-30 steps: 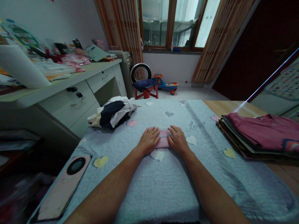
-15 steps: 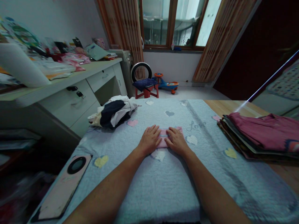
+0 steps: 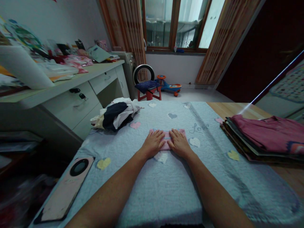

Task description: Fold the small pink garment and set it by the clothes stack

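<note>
A small pink folded cloth (image 3: 167, 145), likely a garment though its kind is not clear, lies flat on the pale blue heart-patterned cover (image 3: 166, 190). My left hand (image 3: 154, 143) rests palm down over its left part with the fingers stretched forward. Over the right part lies my right hand (image 3: 178, 142), also flat with its fingers out. Both thumbs point inward, and a strip of pink shows between them. Much of the cloth is hidden under my hands.
At the right is a stack of folded clothes (image 3: 263, 136), a dark pink shirt on top. A rumpled pile of clothes (image 3: 116, 114) sits at the far left. A phone (image 3: 65, 190) lies near the left edge. Beyond stand a cluttered desk (image 3: 99, 71) and a red stool (image 3: 149, 95).
My left hand has shifted slightly to the right and its fingers have lowered flatter, and the cloth's left corner now shows past it. My right hand stays nearly in place.
</note>
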`<state>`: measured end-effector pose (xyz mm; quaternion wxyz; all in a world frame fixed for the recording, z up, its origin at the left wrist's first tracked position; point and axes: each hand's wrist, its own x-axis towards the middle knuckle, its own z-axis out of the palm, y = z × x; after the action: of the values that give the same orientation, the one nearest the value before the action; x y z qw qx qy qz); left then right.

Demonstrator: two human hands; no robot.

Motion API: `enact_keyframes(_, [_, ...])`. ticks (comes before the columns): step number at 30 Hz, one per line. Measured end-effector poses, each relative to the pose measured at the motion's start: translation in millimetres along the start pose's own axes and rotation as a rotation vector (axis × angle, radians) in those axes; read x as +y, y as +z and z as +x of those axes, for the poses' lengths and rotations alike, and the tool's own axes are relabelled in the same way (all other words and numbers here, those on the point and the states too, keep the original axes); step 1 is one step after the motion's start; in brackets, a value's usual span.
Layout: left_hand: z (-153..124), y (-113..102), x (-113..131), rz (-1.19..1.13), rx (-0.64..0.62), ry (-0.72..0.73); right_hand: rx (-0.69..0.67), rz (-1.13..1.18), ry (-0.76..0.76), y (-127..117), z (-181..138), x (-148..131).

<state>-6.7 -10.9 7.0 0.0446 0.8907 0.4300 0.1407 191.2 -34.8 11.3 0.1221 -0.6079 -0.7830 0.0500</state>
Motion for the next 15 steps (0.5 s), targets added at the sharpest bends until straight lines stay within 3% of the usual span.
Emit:
enact_keyframes(6, [1, -6, -6, 0.012, 0.174, -0.153, 0.195, 0.096, 0.015, -3, 2, 10])
enact_keyframes(15, [-1, -3, -10, 0.024, 0.037, -0.159, 0.045, -0.092, 0.137, -3, -1, 7])
